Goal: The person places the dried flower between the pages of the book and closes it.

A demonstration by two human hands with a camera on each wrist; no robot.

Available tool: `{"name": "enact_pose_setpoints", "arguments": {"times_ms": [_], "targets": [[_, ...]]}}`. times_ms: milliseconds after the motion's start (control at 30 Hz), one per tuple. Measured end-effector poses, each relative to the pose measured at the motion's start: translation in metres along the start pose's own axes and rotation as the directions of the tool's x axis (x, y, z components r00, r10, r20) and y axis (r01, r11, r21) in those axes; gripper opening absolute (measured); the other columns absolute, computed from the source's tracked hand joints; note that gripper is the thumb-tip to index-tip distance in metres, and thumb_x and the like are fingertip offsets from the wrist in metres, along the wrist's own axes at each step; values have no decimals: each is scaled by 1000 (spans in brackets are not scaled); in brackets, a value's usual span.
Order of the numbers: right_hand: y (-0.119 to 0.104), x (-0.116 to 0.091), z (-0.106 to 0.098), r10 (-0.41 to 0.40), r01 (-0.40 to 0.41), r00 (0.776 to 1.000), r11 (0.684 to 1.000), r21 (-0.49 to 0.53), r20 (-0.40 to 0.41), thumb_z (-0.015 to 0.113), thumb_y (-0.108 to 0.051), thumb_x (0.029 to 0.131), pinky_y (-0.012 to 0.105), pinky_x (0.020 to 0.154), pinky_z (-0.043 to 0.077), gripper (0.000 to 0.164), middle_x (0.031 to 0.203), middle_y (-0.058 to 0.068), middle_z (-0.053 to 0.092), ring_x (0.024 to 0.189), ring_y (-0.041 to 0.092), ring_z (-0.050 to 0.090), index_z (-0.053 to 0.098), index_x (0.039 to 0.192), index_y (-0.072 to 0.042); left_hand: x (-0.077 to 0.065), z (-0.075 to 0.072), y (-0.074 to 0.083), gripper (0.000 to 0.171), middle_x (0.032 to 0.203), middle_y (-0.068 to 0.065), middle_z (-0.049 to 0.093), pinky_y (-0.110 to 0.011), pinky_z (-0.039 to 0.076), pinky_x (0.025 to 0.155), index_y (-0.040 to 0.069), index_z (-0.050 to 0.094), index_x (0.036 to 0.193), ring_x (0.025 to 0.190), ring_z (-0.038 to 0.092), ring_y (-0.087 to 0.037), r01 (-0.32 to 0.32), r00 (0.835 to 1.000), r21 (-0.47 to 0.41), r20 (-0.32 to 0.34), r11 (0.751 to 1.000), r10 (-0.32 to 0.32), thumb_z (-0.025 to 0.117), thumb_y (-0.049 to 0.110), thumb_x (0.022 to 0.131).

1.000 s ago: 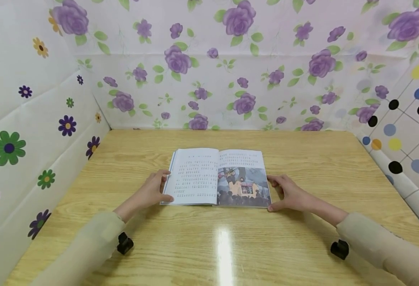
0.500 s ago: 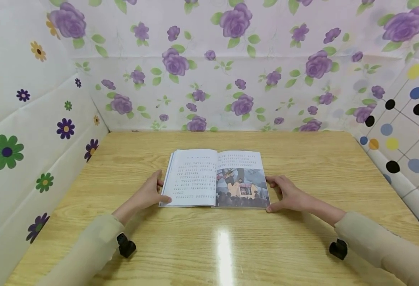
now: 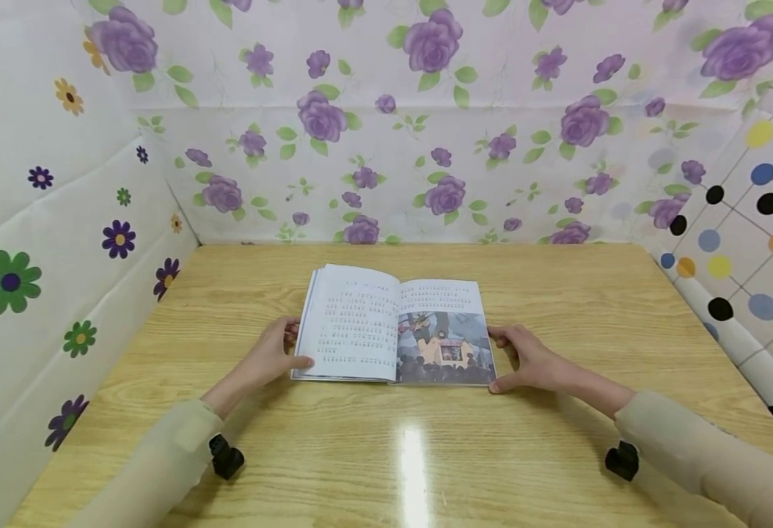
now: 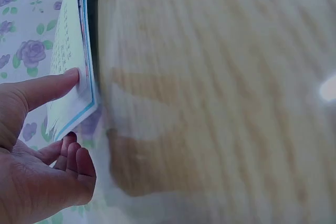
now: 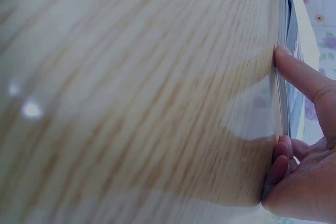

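Note:
An open book [image 3: 360, 334] lies on the wooden table, with text on its left page and a picture of a crowd before a lit stage on the right page [image 3: 449, 352]. My left hand [image 3: 270, 357] grips the book's left edge, its thumb on the page near the lower corner and its other fingers partly hidden behind the edge. In the left wrist view, that side of the book [image 4: 73, 66] tilts up from the table. My right hand [image 3: 532, 359] holds the lower right corner, thumb at the bottom edge and fingers [image 5: 281, 163] curled at the side edge.
The wooden table [image 3: 525, 455] reaches to a flowered cloth wall [image 3: 386, 176] at the back. Patterned cloth also stands at the left and right sides. Light glares off the tabletop in front of the book. A black wrist camera [image 3: 226, 458] hangs at my left sleeve.
My left fingers have slipped behind the book's left edge, and that side has risen a little. My right hand stays at its corner. The whole head view has shifted slightly.

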State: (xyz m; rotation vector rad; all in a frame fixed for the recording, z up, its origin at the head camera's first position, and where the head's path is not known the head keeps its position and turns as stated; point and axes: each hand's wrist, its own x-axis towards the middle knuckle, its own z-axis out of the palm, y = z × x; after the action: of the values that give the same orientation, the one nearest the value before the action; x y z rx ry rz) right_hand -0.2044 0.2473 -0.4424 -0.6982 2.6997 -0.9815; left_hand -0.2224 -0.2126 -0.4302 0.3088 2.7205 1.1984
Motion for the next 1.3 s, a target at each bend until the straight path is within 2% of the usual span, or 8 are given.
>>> {"name": "enact_pose_setpoints", "arguments": {"times_ms": [233, 433, 700, 833, 1000, 1167, 1300], "targets": [[1, 0, 0, -11, 11, 1000, 1000, -5, -10, 91, -31, 69, 23, 72, 30, 100, 112, 16, 47, 90, 20, 36, 39, 145, 9, 8, -11, 9, 84, 118, -19, 47, -37, 44, 86, -12, 29, 147, 101, 46, -28, -35, 999, -14, 8, 999, 35, 79, 4, 81], [3, -1, 2, 0, 0, 1000, 1000, -1, 4, 90, -33, 69, 23, 72, 32, 101, 111, 15, 47, 90, 21, 36, 39, 145, 8, 21, -24, 17, 88, 121, -22, 51, -33, 48, 83, -6, 27, 151, 100, 50, -27, -98, 994, 28, 39, 995, 97, 79, 7, 82], [7, -1, 2, 1, -1, 1000, 1000, -11, 12, 89, -35, 70, 24, 71, 32, 100, 111, 13, 47, 89, 19, 36, 39, 146, 7, 41, -47, 35, 79, 132, -24, 46, -49, 49, 94, 4, 35, 151, 114, 50, -34, -228, 965, 111, 156, 967, 210, 77, 14, 85], [8, 0, 3, -13, 13, 1000, 1000, -10, 14, 89, -36, 70, 24, 70, 33, 100, 110, 12, 46, 88, 18, 36, 39, 145, 8, 53, -56, 46, 73, 139, -25, 38, -52, 47, 98, 7, 41, 148, 119, 46, -36, -245, 953, 154, 220, 957, 208, 76, 16, 85], [10, 1, 3, -23, 23, 1000, 1000, 3, 16, 89, -37, 70, 23, 71, 33, 100, 110, 11, 46, 89, 18, 36, 39, 145, 8, 65, -64, 60, 68, 144, -27, 33, -54, 46, 99, 5, 45, 145, 122, 43, -38, -271, 939, 187, 270, 944, 216, 76, 17, 86], [10, 1, 2, -23, 23, 1000, 1000, 8, 18, 89, -37, 71, 23, 72, 34, 100, 111, 11, 46, 90, 18, 37, 39, 145, 8, 75, -71, 76, 66, 146, -26, 33, -56, 44, 103, 5, 45, 145, 126, 42, -40, -299, 925, 228, 309, 927, 222, 75, 20, 88], [9, 2, 1, -24, 24, 1000, 1000, 9, 16, 89, -36, 71, 23, 71, 33, 99, 110, 11, 46, 89, 18, 36, 39, 145, 7, 82, -75, 90, 64, 142, -24, 36, -55, 43, 105, 6, 46, 145, 126, 42, -40, -307, 921, 259, 324, 916, 218, 73, 22, 88]]}}
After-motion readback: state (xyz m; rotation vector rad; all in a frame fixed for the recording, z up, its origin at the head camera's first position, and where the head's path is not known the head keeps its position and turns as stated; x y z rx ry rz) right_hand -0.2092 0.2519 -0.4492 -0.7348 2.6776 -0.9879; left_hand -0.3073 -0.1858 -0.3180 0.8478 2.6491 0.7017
